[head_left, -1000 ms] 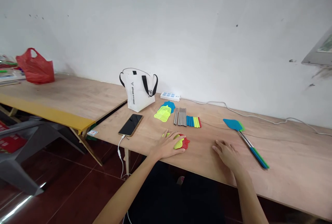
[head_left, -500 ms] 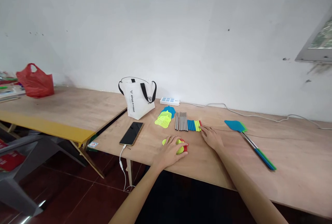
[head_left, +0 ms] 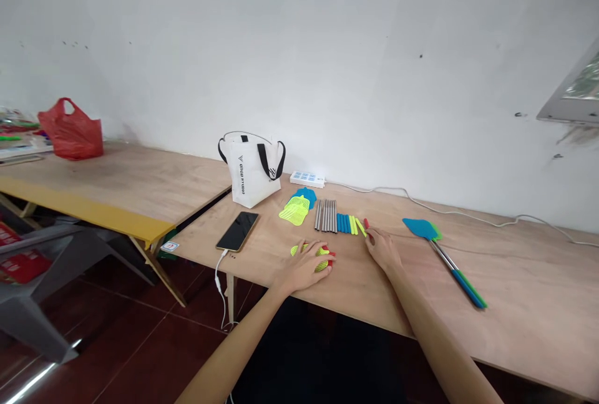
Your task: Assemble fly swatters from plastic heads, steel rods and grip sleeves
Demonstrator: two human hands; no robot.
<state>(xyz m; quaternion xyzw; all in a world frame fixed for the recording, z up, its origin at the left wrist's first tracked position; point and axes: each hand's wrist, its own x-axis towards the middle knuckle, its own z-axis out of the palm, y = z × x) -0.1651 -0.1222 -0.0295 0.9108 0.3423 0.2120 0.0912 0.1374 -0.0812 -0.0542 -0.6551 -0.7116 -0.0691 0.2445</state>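
Left hand [head_left: 305, 269], fingers spread, covers yellow and red mesh heads [head_left: 322, 265] on the table [head_left: 528, 304]; red tube [head_left: 366, 223] at right hand's [head_left: 384, 250] fingertips, grip unclear. White bag [head_left: 248, 182] reads "STUDIO".

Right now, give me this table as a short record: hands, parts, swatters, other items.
left hand: spread over yellow mesh and red mesh
right hand: fingertips at red stick; whether pinched is unclear
near parts: blue sticks and yellow sticks, one yellow slanted, beside metal tubes
far parts: far yellow mesh overlapping blue mesh
swatters: blue and green, lying together right of the right hand
other: white bag standing, phone on white cable, power strip
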